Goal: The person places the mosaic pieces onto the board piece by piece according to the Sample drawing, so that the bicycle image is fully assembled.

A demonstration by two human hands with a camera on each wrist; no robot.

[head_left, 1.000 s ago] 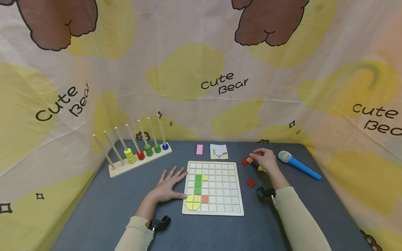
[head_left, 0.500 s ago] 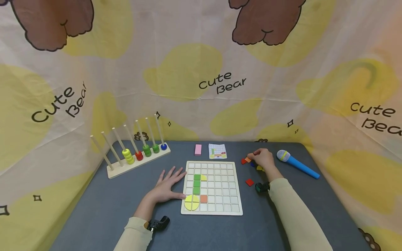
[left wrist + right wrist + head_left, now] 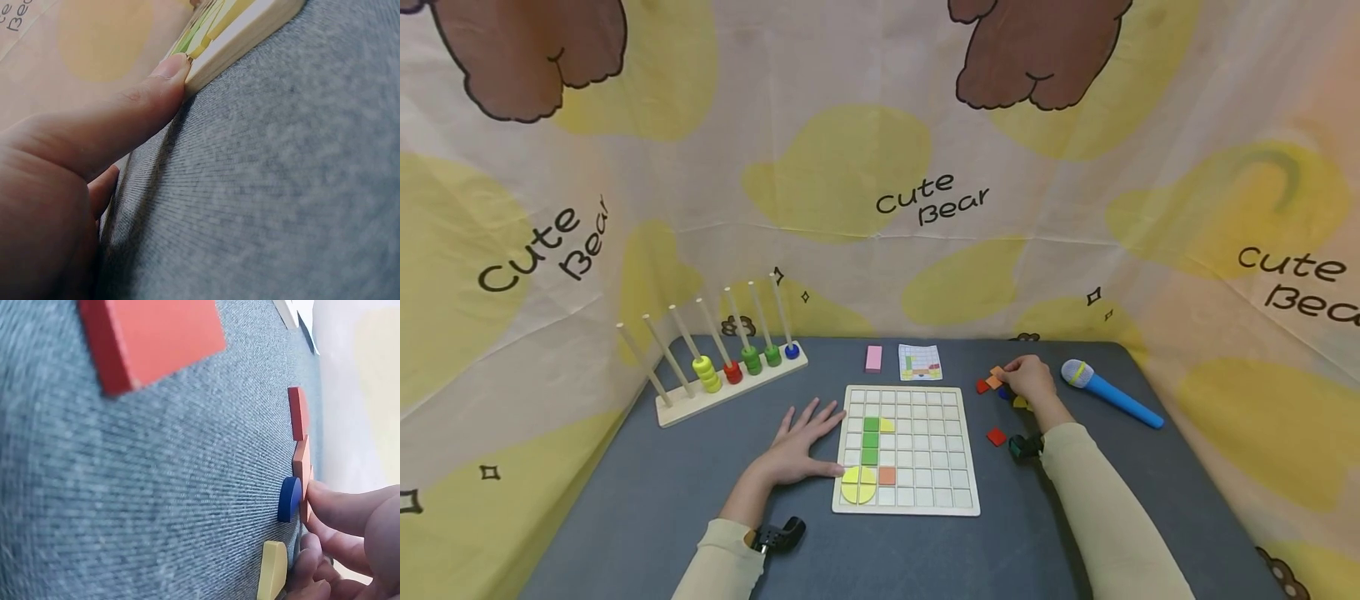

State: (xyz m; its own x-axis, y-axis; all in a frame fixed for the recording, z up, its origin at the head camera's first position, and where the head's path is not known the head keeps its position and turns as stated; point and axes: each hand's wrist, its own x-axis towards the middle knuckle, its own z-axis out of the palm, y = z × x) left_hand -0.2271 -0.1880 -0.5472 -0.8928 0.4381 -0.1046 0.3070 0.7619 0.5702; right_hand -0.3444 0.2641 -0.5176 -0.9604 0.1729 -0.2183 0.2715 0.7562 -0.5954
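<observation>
A pale wooden grid board [image 3: 932, 450] lies on the dark table; green square tiles [image 3: 870, 440], a yellow corner tile [image 3: 887, 425], an orange tile [image 3: 887, 476] and a yellow circle of quarter tiles [image 3: 858, 485] sit on it. My left hand [image 3: 797, 450] is spread flat beside its left edge, the thumb touching the rim. Right of the board, my right hand [image 3: 1033, 385] pinches an orange square tile [image 3: 997, 372] between thumb and finger. Another orange tile [image 3: 301, 460] lies against it, next to a red tile [image 3: 298, 414], a blue rounded tile [image 3: 289, 500] and a yellow tile [image 3: 272, 569].
A peg abacus [image 3: 733, 385] with coloured rings stands at the back left. Behind the board are a pink block [image 3: 873, 358] and a pattern card [image 3: 919, 362]. A toy microphone [image 3: 1112, 394] lies at the right; a red tile [image 3: 996, 437] lies nearer the board.
The right fingers have shifted slightly among the loose tiles, and two orange tiles now show apart at the fingertips. The left hand stays by the board; the head view has shifted slightly.
</observation>
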